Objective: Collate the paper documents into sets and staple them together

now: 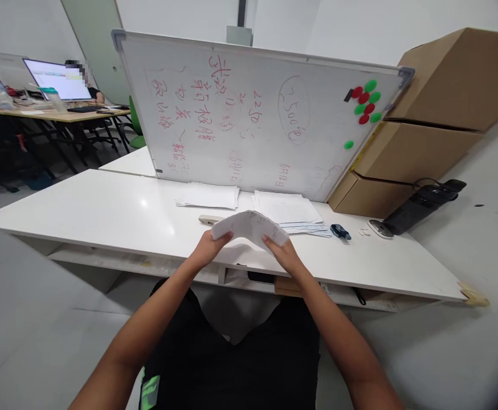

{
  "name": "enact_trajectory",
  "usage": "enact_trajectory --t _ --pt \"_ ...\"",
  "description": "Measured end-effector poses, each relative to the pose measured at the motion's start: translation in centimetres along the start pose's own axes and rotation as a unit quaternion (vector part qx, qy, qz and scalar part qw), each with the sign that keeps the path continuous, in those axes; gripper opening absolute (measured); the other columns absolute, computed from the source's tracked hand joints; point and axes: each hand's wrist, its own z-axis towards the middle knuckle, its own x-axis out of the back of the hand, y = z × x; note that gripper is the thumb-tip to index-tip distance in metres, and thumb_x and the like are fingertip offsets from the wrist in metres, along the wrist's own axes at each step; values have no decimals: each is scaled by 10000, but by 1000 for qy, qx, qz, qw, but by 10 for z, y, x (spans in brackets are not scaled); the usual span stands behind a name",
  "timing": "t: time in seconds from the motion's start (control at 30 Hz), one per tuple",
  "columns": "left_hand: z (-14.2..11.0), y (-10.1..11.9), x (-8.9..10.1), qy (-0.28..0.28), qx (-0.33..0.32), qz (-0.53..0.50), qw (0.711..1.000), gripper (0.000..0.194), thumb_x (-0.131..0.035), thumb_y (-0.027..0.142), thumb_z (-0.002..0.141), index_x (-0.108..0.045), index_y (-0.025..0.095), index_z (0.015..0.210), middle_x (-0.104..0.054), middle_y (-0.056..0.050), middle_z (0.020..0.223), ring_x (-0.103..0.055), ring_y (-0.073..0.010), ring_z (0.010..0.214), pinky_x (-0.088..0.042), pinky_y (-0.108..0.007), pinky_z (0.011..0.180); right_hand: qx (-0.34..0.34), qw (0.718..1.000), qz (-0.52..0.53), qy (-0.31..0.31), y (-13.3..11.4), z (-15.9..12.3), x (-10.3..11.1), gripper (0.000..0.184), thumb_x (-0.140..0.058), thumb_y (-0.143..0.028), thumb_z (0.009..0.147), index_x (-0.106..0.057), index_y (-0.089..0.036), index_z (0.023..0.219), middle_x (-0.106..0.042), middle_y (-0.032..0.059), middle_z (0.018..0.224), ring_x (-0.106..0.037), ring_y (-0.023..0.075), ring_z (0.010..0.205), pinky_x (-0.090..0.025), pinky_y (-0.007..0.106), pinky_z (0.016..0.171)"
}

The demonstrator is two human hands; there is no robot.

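Above the front edge of the white desk, a stack of paper (251,224) is bent into an arch between my two hands. My left hand (210,247) grips its left end, thumb on the near face. At the right end my right hand (282,251) pinches it the same way. Behind my left hand lies a small beige object (209,219), partly covered by the sheets. Farther back rest a flat pile of white paper (208,196) and, to its right, a larger, uneven pile of papers (289,208).
A whiteboard (249,119) with red writing and round magnets stands behind the desk (90,199). To the right are stacked cardboard boxes (424,142), a dark bottle (424,205) and a dark blue object (340,232). A person (95,94) sits at a far desk on the left.
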Motion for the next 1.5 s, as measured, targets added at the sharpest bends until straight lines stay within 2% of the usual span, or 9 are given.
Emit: enact_trajectory --t 0.13,0.27,0.37,0.53,0.67,1.07,1.23,1.4,1.5 --pt "9 -9 5 -39 16 -135 990 520 -754 475 703 -692 147 1102 -694 -106 1148 -603 -318 1103 -458 -435 962 -17 998 36 57 5 1 -4 485 -695 -502 747 -674 -191 1119 -693 76 1160 -611 263 1121 -448 416 1010" --pt "12 -24 7 -16 58 -194 979 564 -774 472 688 -683 113 1113 -685 -143 1169 -601 -323 1129 -457 -442 975 -77 993 38 76 19 -2 -11 494 -733 -504 700 -700 -145 1038 -718 110 1092 -642 276 1066 -474 426 973" --pt "10 -26 3 10 50 -151 987 560 -766 489 694 -685 133 1119 -683 -124 1185 -596 -312 1146 -467 -421 974 -67 994 36 82 22 -4 -14 483 -719 -492 723 -694 -144 1057 -703 113 1137 -638 271 1083 -477 411 972" --pt "9 -24 -5 26 68 -45 996 541 -742 531 699 -706 132 1063 -710 -125 1121 -637 -317 1069 -512 -418 904 -91 993 -17 76 24 -2 -19 482 -697 -465 743 -675 -155 1111 -688 110 1175 -628 272 1112 -465 421 990" --pt "10 -24 -6 37 43 -4 998 531 -693 549 741 -702 141 1080 -706 -113 1132 -633 -307 1078 -506 -408 914 -67 993 -35 87 29 1 -17 485 -654 -495 773 -671 -161 1125 -682 107 1189 -615 270 1139 -458 419 1001" --pt "8 -29 -5 12 48 37 998 517 -640 585 762 -711 141 1017 -725 -103 1036 -641 -300 995 -514 -385 842 -102 990 -40 84 39 2 -13 478 -652 -522 771 -685 -157 1079 -690 115 1167 -620 283 1127 -459 432 1000" --pt "10 -27 -1 -6 54 35 998 504 -655 574 753 -711 150 1019 -720 -101 1065 -638 -301 1018 -513 -398 869 -85 994 -10 65 36 0 -11 495 -695 -512 742 -679 -169 1099 -698 102 1153 -614 273 1142 -454 425 1017" --pt "12 -15 7 -60 74 36 995 477 -678 560 739 -708 163 1003 -721 -98 1067 -642 -299 1020 -515 -373 858 -110 991 7 70 36 -1 -3 524 -732 -504 710 -679 -150 1093 -697 120 1152 -639 280 1100 -479 443 994" --pt "17 -4 11 -62 40 57 996 483 -606 590 787 -685 180 1030 -712 -89 1063 -656 -264 932 -523 -339 778 -143 988 18 59 34 -9 8 528 -775 -464 675 -683 -143 1083 -698 126 1149 -646 296 1086 -489 460 989"
